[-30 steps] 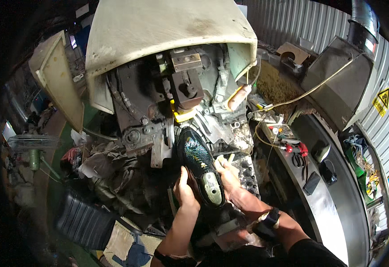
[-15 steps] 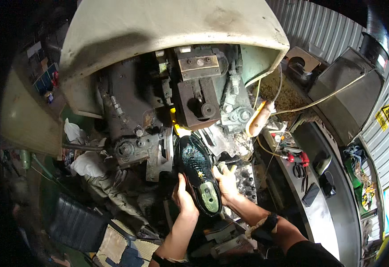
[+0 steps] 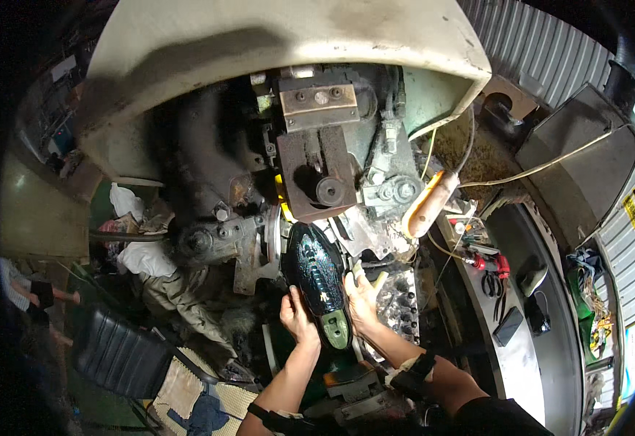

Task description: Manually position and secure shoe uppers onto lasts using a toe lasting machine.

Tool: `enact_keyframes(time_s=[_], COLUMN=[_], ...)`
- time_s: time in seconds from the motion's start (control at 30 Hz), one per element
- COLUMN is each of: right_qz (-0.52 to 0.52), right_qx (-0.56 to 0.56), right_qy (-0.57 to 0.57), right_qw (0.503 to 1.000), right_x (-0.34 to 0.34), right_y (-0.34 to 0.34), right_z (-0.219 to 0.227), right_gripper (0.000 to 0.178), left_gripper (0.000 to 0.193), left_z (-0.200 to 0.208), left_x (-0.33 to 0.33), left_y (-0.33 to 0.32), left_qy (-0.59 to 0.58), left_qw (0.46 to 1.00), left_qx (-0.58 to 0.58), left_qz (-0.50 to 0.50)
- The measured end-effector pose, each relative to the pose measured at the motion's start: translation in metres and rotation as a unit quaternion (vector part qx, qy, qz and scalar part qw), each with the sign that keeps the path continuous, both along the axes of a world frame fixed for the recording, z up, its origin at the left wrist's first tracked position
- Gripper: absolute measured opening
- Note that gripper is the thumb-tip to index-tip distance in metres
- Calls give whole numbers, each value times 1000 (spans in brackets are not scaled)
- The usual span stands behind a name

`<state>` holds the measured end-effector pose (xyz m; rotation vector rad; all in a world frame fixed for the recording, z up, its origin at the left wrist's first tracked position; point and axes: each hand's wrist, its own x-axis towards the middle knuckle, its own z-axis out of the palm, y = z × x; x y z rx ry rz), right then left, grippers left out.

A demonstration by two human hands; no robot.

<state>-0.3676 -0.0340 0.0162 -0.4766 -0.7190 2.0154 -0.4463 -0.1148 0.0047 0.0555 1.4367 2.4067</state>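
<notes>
I hold a dark, glossy shoe upper on a green last (image 3: pixel 318 280), sole side up, with its toe pushed toward the jaws of a large machine (image 3: pixel 317 167). My left hand (image 3: pixel 297 317) grips the shoe's left side near the heel. My right hand (image 3: pixel 362 299) grips its right side, fingers wrapped along the edge. The green heel end of the last points back toward me. The toe sits just under a brown metal block of the machine.
A cream machine hood (image 3: pixel 274 51) arches overhead. A bench at the right (image 3: pixel 528 341) carries red-handled pliers (image 3: pixel 488 263), black boxes and cables. A black padded seat (image 3: pixel 117 356) stands lower left. Corrugated metal wall at the right.
My view has come closer to the machine. The shoe stays in both hands and has shifted slightly up toward the machine's jaws.
</notes>
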Motion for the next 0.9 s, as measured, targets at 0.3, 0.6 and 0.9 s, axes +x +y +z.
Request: enact_keyframes(time_s=[0.3, 0.6, 0.9], right_qz=[4, 25, 259], right_qx=[-45, 12, 47], right_qy=[-53, -81, -239], right_qw=[998, 996, 935], right_x=[8, 9, 84], right_y=[-12, -12, 36], right_z=[12, 1, 26], right_gripper=[45, 45, 43], left_gripper=[28, 29, 29], left_z=[8, 19, 27], left_x=[13, 10, -20], left_y=[-9, -21, -56], left_qy=[-55, -46, 21], left_qw=[996, 998, 982], left_qx=[61, 11, -118], left_qz=[-26, -52, -146])
